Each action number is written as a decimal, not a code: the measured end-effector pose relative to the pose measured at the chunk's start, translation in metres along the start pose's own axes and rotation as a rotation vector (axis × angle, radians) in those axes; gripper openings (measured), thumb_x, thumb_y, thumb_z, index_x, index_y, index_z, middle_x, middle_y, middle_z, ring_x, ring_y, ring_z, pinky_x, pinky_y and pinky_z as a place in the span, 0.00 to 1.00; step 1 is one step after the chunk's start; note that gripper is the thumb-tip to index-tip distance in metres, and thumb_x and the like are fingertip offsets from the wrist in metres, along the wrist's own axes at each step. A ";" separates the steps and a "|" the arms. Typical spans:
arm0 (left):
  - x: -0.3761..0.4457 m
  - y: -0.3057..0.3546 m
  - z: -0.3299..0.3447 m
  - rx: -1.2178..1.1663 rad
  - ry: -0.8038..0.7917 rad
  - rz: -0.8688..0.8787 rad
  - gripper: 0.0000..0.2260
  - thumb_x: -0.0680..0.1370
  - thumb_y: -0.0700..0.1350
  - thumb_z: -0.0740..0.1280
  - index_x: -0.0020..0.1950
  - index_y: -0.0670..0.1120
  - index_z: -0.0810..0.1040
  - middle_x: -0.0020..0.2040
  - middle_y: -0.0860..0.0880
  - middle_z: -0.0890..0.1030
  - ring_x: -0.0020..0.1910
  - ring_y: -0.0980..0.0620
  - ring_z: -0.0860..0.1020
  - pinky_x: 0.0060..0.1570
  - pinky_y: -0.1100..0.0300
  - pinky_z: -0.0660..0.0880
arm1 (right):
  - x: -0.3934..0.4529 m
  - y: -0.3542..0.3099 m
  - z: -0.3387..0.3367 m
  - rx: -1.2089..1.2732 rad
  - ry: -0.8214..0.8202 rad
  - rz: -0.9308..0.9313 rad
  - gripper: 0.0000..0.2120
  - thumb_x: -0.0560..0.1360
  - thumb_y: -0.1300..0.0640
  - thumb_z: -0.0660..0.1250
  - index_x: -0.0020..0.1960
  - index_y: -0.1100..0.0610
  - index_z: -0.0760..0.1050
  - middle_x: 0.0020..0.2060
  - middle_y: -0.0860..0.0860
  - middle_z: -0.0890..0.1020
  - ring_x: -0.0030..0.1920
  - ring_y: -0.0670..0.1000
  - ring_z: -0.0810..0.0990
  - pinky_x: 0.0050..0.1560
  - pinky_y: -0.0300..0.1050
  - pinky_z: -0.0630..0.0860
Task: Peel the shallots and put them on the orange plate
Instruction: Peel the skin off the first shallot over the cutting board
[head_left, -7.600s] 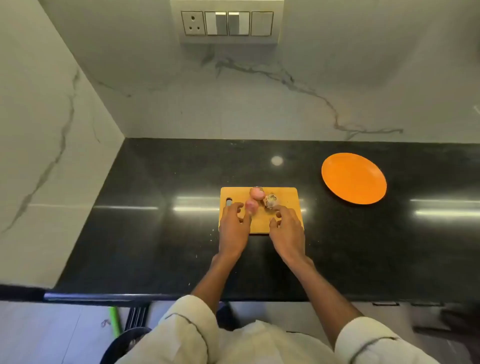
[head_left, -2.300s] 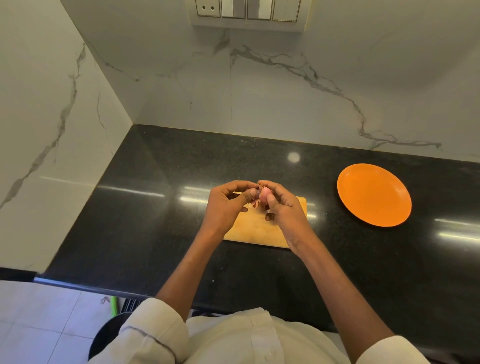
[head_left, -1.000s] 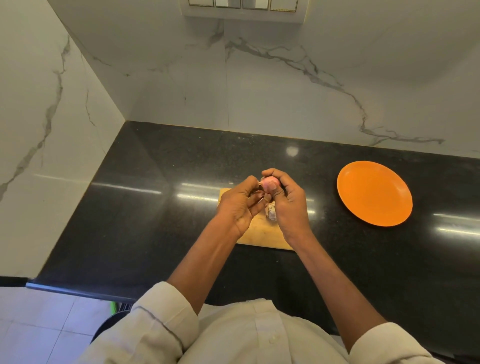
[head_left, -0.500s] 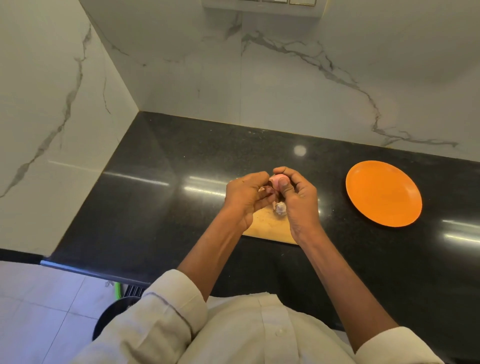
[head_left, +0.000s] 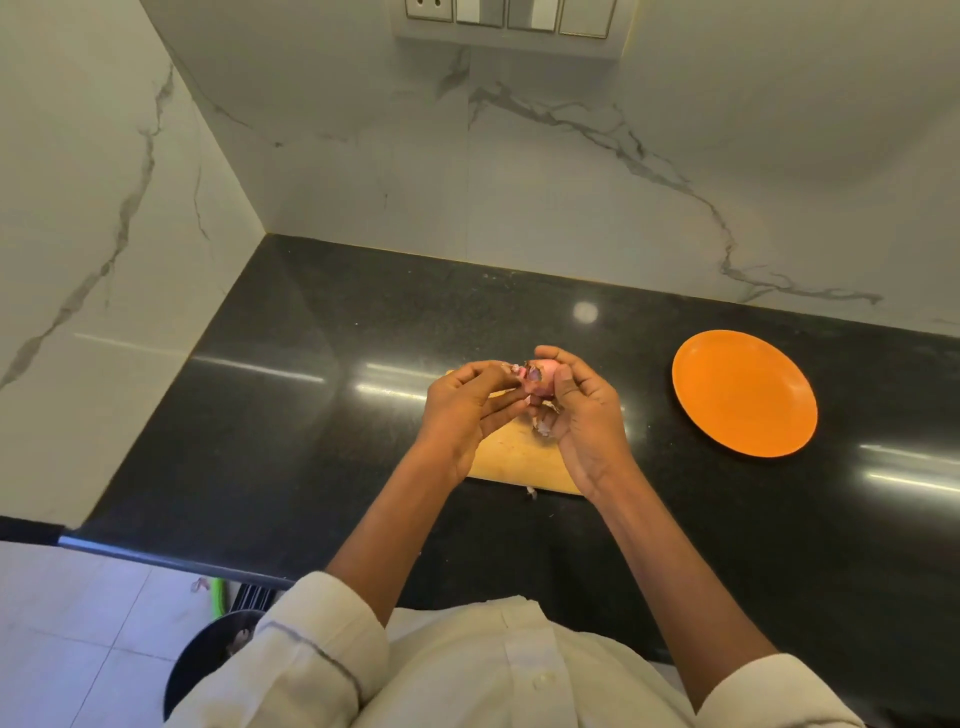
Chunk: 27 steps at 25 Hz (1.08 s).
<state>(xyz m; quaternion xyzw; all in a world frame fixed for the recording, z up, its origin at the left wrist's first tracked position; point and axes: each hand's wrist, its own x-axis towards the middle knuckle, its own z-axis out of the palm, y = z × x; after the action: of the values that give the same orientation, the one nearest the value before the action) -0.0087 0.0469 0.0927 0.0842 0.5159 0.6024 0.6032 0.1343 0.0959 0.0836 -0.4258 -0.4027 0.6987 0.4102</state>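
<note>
Shallot (head_left: 540, 379), partly peeled, pinched in the right hand (head_left: 587, 415) grip above the cutting board (head_left: 519, 462); left hand (head_left: 462, 410) grip pinches its loose skin. Orange plate (head_left: 744, 393) lies near the tabletop's (head_left: 311, 415) far right edge.

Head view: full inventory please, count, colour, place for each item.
shallot: one in view, pink, partly peeled, held above the board between both hands
skin scraps: a few, pale, at the right hand's fingers; one bit on the counter by the board's near edge
cutting board: one, yellow-tan, on the counter under the hands
orange plate: one, orange, on the counter right of the board, nothing on it
counter: one, black, glossy
switch panel: one, white, on the marble wall, top edge
left hand: pinches skin at the shallot
right hand: grips the shallot
</note>
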 end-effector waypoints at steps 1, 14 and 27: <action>0.001 0.000 -0.004 0.038 -0.014 0.018 0.09 0.83 0.39 0.72 0.61 0.36 0.83 0.54 0.37 0.88 0.52 0.42 0.89 0.49 0.56 0.87 | 0.000 0.001 -0.002 0.026 -0.002 0.036 0.14 0.88 0.58 0.59 0.65 0.59 0.82 0.56 0.58 0.84 0.53 0.56 0.80 0.51 0.51 0.80; 0.005 -0.004 -0.007 0.585 -0.051 0.474 0.07 0.77 0.45 0.80 0.55 0.51 0.88 0.48 0.51 0.88 0.48 0.53 0.87 0.47 0.58 0.83 | 0.003 0.007 0.000 0.060 -0.011 0.089 0.14 0.85 0.59 0.66 0.68 0.57 0.81 0.58 0.59 0.86 0.55 0.56 0.84 0.61 0.59 0.80; 0.013 -0.011 -0.017 0.703 -0.006 0.524 0.03 0.80 0.45 0.77 0.53 0.48 0.87 0.46 0.52 0.88 0.46 0.53 0.86 0.51 0.53 0.85 | 0.004 0.009 0.001 0.001 0.049 0.111 0.13 0.84 0.54 0.68 0.65 0.58 0.83 0.56 0.60 0.87 0.54 0.60 0.83 0.58 0.56 0.81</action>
<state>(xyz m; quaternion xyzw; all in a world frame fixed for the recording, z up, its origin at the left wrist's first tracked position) -0.0175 0.0457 0.0708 0.4145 0.6489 0.5226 0.3660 0.1304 0.0967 0.0748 -0.4643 -0.3679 0.7100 0.3808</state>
